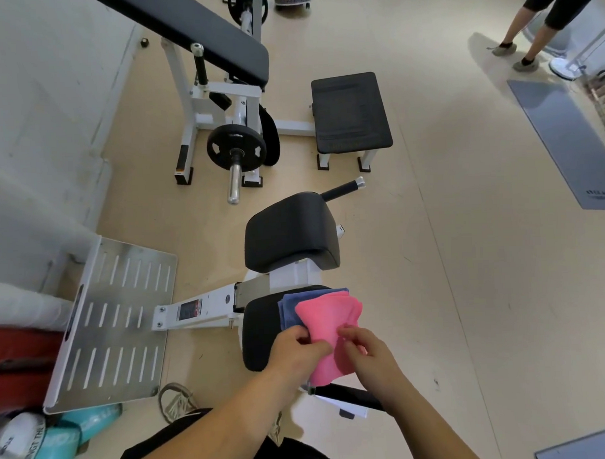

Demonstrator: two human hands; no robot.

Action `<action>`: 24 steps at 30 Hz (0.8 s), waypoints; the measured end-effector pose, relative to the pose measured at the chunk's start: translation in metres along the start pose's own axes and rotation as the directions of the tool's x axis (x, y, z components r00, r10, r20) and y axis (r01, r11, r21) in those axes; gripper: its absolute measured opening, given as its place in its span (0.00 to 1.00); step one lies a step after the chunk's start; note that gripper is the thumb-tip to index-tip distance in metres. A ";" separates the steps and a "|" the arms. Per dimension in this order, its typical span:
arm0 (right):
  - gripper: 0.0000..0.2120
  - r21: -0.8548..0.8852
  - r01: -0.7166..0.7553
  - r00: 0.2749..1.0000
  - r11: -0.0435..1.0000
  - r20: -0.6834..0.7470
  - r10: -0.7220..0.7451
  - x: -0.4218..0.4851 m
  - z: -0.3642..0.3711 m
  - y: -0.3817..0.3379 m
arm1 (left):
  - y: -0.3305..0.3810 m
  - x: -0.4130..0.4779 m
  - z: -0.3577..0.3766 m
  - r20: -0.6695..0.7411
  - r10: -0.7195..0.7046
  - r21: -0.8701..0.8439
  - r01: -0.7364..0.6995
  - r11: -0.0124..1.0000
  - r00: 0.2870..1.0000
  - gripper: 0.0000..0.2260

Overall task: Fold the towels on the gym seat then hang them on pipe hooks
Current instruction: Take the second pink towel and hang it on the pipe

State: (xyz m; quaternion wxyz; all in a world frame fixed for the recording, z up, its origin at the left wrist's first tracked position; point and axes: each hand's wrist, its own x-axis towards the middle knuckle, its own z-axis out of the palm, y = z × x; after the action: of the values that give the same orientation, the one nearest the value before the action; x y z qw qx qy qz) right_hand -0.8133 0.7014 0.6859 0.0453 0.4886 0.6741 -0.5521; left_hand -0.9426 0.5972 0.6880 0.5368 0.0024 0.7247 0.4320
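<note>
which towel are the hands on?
The pink towel, pinched by the left hand and right hand; the blue towel lies partly beneath it.

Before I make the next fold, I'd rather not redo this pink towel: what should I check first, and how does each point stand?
1. The left hand grips the pink towel: ok.
2. The right hand pinches the same towel: ok.
3. The pink towel rests on the blue towel, on the gym seat: ok.
4. Its edges are aligned and flat: not ok, rumpled.
5. The blue towel is fully folded: cannot tell, mostly covered.
6. The pipe hooks are located: cannot tell, none in view.
</note>
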 end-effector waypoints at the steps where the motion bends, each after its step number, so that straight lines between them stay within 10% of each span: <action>1: 0.11 0.018 0.000 0.996 1.000 -0.084 0.002 -0.002 -0.003 0.000 | 0.008 -0.005 0.003 0.053 0.010 -0.018 -0.009 1.000 0.999 0.08; 9: 0.22 0.094 0.190 0.914 0.977 -0.380 -0.141 -0.026 -0.053 -0.064 | 0.079 -0.049 -0.006 0.259 0.240 -0.038 -0.238 0.970 0.936 0.13; 17: 0.37 -0.035 0.415 0.896 0.909 0.191 -0.401 -0.024 -0.041 -0.180 | 0.128 -0.093 -0.110 0.217 0.476 0.188 -0.515 0.837 0.852 0.09; 24: 0.16 -0.043 0.590 0.704 0.806 0.516 -0.488 -0.016 0.049 -0.300 | 0.136 -0.147 -0.250 -0.030 0.569 0.348 -0.525 0.777 0.822 0.10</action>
State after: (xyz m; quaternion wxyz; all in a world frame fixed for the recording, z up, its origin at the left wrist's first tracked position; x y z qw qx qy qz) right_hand -1.0414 0.6795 0.8865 0.0968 0.1086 0.8075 -0.5716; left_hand -1.1383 0.4584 0.9001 0.3302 0.2722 0.7875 0.4435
